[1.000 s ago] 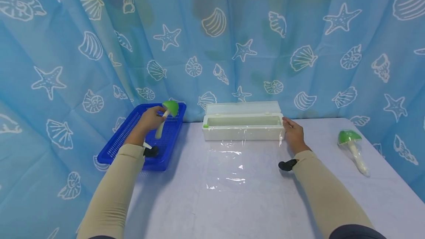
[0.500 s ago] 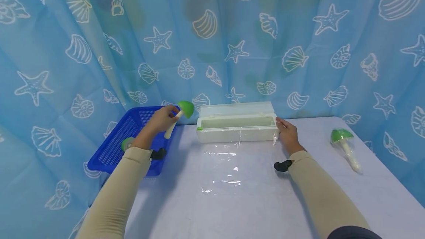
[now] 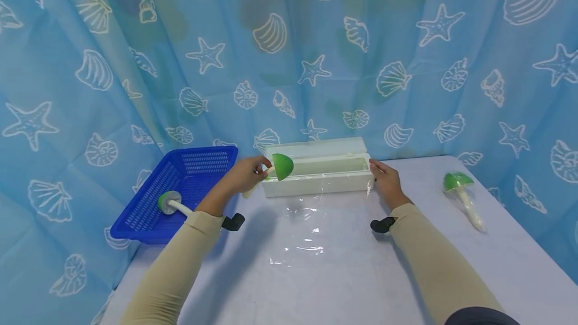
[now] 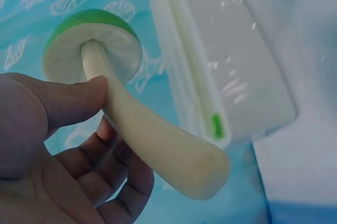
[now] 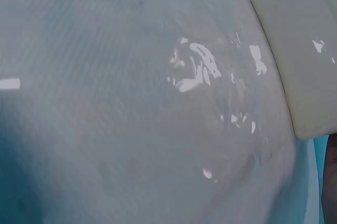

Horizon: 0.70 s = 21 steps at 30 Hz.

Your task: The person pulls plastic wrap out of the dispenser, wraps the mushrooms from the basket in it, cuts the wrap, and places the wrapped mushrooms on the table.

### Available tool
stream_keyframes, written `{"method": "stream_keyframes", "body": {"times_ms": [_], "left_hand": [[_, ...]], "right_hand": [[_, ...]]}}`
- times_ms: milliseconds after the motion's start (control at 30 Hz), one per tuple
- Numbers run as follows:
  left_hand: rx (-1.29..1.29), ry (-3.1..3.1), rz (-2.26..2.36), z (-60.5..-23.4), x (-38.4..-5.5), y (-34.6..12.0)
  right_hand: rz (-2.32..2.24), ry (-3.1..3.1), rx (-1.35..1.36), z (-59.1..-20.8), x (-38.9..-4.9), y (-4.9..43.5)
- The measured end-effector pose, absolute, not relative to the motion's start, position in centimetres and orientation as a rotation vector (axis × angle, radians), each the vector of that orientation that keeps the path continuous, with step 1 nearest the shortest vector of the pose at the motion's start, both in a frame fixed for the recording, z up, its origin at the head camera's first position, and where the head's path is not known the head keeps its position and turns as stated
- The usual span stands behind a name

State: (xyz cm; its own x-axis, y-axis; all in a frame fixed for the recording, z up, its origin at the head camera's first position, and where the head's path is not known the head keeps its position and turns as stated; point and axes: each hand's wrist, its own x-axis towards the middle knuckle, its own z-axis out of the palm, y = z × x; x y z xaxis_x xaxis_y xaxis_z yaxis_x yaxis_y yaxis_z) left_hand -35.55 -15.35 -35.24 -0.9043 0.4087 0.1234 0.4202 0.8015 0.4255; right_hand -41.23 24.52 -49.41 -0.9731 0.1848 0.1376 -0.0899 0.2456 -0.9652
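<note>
My left hand [image 3: 246, 173] pinches the pale stem of a mushroom model [image 3: 282, 166] with a green cap, thumb against fingers. The mushroom [image 4: 158, 124] tilts in the air in front of the left end of a long white plastic wrap dispenser [image 3: 318, 183], whose lid stands up at the back. Clear plastic wrap [image 3: 302, 224] runs from the dispenser toward me over the table. At the dispenser's right end, my right hand [image 3: 388, 183] holds the corner with its fingertips. Only a sliver of that hand shows in the right wrist view, below the dispenser [image 5: 308, 77].
A blue plastic basket [image 3: 135, 204] at the left contains a second green-capped mushroom [image 3: 169, 202]. On the right of the white-covered table [image 3: 361, 285] lies another mushroom wrapped in clear film [image 3: 465, 197]. A blue shell-print curtain [image 3: 334, 39] hangs behind.
The left hand has carried the mushroom out from over the basket, rightward to the dispenser, and its cap has turned more to the right. The right hand has stayed at the dispenser's end.
</note>
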Motion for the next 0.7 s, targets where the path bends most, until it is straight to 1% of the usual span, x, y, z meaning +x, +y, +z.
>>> {"method": "stream_keyframes", "body": {"times_ms": [133, 400, 567, 700], "left_hand": [[-0.748, -2.97, -0.697, -36.3, -34.9, -13.8], [-0.795, -3.01, -0.704, -38.2, -33.7, -10.9], [-0.862, -3.007, -0.751, -39.5, -33.1, -9.8], [-0.918, -2.996, -0.756, -40.6, -32.7, -8.7]], "right_hand": [[1.792, -2.319, -0.078, -49.3, -41.4, 24.6], [1.719, -2.412, -0.008, -48.6, -41.2, 24.9], [1.792, -2.423, 0.075, -48.2, -40.8, 25.3], [1.846, -2.415, 0.063, -48.5, -40.7, 25.4]]}}
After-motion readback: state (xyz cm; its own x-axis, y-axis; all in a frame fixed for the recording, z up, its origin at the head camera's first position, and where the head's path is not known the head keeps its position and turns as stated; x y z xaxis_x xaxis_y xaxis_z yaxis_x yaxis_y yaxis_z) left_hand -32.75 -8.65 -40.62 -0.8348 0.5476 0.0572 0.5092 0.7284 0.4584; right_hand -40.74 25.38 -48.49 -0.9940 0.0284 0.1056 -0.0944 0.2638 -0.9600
